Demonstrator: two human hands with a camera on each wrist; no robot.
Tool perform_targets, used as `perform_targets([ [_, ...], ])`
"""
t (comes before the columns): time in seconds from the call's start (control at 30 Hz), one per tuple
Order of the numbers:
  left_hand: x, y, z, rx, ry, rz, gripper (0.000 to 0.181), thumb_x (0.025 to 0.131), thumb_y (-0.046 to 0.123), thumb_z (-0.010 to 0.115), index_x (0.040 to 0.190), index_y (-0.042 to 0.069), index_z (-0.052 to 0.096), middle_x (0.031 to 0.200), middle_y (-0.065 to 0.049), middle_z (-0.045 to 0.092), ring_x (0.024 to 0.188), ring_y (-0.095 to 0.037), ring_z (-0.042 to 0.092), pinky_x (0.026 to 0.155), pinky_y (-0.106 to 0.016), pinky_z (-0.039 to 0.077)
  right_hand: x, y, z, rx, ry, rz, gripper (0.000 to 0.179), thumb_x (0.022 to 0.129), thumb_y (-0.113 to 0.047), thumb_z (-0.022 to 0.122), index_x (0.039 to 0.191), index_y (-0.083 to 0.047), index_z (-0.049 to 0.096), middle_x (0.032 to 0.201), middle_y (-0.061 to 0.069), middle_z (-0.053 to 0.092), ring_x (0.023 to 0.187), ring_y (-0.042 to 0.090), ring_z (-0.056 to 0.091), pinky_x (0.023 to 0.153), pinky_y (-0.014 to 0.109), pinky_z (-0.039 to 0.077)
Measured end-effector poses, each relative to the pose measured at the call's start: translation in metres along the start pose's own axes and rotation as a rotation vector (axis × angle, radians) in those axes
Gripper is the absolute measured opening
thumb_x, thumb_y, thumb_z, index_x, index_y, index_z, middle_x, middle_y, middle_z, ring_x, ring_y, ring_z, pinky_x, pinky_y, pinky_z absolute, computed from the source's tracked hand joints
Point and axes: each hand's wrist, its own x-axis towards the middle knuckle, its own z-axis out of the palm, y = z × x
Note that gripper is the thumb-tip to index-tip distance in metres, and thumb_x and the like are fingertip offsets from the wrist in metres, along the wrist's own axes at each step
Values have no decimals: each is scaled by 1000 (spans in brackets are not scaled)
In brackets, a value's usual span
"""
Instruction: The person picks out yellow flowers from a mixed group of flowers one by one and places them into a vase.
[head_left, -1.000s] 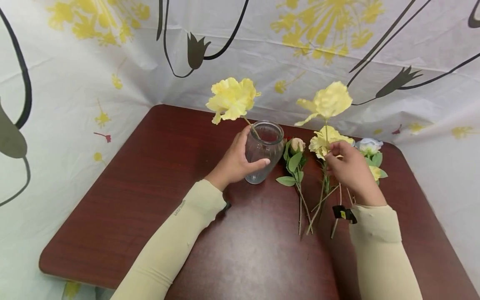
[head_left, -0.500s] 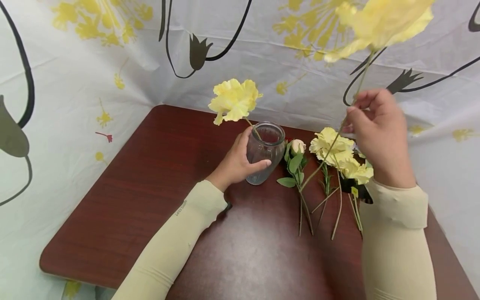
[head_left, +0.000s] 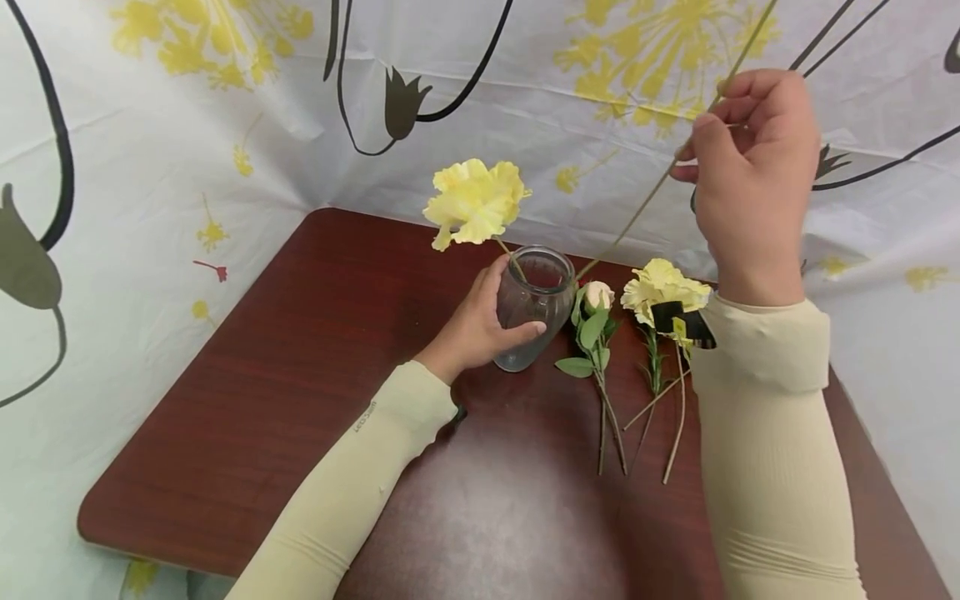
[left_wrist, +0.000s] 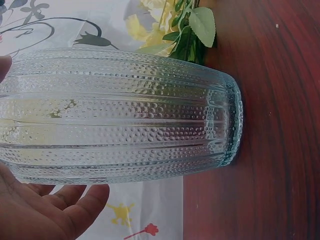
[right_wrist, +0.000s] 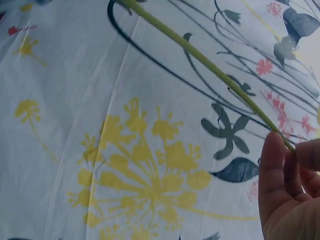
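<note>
A clear ribbed glass vase [head_left: 542,307] stands upright on the table, gripped by my left hand [head_left: 478,323] with the thumb across its front. In the left wrist view the bumpy glass of the vase [left_wrist: 150,115] fills the middle. One yellow flower [head_left: 478,202] leans left out of the vase mouth. Raised high on the right, my right hand [head_left: 761,179] pinches a long green flower stem [head_left: 647,202]. Its bloom is outside the head view. The stem's low end is close to the vase's right rim; whether it is over or behind it, I cannot tell.
Right of the vase lie a pale pink rose [head_left: 597,296] with green leaves and yellow flowers [head_left: 660,287], their stems toward me. My right sleeve [head_left: 772,417] hides part of them. A patterned white sheet [head_left: 360,175] hangs behind the dark red table [head_left: 300,400].
My right hand has lifted a yellow flower off the pile, its bloom rising out of the head view, and its stem end has swung left toward the vase. My left hand stays on the vase.
</note>
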Motion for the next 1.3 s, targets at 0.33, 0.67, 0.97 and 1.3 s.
perform_targets([
  [0.33,2,3,5,-10,-10,7,106,83,51,75,160,25,8,159,-3,20,141,-22,29,106,-51,37,0,14,19,-124,-15,-3,18,96,6,50,100,-10,56,94,7,52,72,19,59,67,25,53],
  [0.67,4,2,9,-31,20,51,101,82,47,78,158,26,15,152,-4,29,134,-20,38,103,-49,40,-40,89,35,-525,-269,-4,15,100,-9,55,114,-3,55,96,4,60,78,13,61,62,29,47],
  [0.97,5,-1,8,-43,17,70,102,83,50,76,159,27,11,155,-4,25,135,-20,36,103,-48,40,-57,106,33,-550,-361,77,12,100,-15,56,109,-7,58,92,6,59,74,19,51,67,34,42],
  [1.3,4,0,7,-45,13,82,100,84,47,76,159,26,12,153,-4,28,133,-19,38,102,-46,41,-59,114,34,-586,-390,167,12,100,-19,57,102,-8,62,91,7,62,76,20,55,67,36,44],
])
